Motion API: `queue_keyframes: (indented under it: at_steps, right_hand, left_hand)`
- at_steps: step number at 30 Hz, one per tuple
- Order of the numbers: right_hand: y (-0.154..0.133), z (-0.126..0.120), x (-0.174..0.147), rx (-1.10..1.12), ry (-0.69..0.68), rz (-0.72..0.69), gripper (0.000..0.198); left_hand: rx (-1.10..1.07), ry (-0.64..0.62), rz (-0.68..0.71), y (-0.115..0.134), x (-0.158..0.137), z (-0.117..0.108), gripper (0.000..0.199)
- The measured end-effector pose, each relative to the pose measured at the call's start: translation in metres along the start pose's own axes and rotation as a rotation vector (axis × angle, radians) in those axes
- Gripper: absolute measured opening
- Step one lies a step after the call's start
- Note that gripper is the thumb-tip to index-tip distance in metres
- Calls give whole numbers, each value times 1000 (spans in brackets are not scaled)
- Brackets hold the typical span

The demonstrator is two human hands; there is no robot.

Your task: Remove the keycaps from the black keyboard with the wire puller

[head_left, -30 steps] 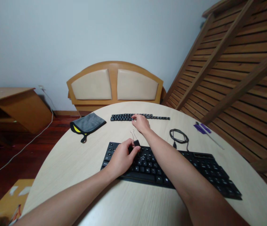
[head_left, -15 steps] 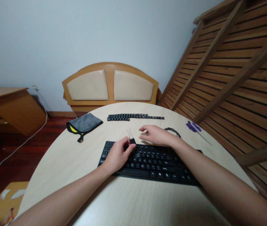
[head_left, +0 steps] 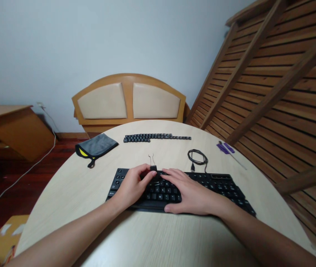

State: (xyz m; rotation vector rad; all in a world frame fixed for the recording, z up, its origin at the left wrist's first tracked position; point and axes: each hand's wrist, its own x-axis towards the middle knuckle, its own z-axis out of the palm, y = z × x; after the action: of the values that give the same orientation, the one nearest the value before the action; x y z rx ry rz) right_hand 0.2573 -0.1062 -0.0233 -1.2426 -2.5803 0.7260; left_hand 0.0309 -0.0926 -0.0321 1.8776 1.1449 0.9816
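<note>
A black keyboard (head_left: 221,178) lies across the round table, with some keycaps gone from its left part. Between thumb and fingers, my left hand (head_left: 134,183) pinches a wire keycap puller (head_left: 153,168). Its black handle is low over the keys, and two thin wires point away from me. My right hand (head_left: 189,191) rests on the middle of the keyboard, fingers spread, fingertips near the top key rows and thumb at the front edge. Whether a keycap sits under the left fingers is hidden.
Removed keycaps (head_left: 158,137) lie in rows behind the keyboard. A coiled USB cable (head_left: 198,157) is at its back edge. A grey and yellow cloth (head_left: 98,144) lies at the left, a purple-and-white brush-like tool (head_left: 226,148) at the right. A slatted wooden frame (head_left: 274,89) leans beyond.
My right hand has come down from above the keyboard's back edge onto the keys, uncovering the coiled cable. My left hand still holds the puller, and the view has shifted slightly.
</note>
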Motion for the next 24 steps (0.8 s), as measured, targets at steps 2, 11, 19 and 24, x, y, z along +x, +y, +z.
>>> queue_keyframes:
  at_steps: [2,11,19,24]
  right_hand:
    - [-2,5,0,-10,36,3,91]
    - [-8,20,3,12,196,-113,73]
    - [-10,22,3,11,203,-121,74]
    - [-10,23,2,-1,188,-114,74]
  left_hand:
    - [-32,-17,1,2,-2,-1,24]
    - [-89,0,-23,2,-2,-1,27]
    - [28,19,49,10,-5,-2,20]
    - [-15,-40,16,3,-4,-1,22]
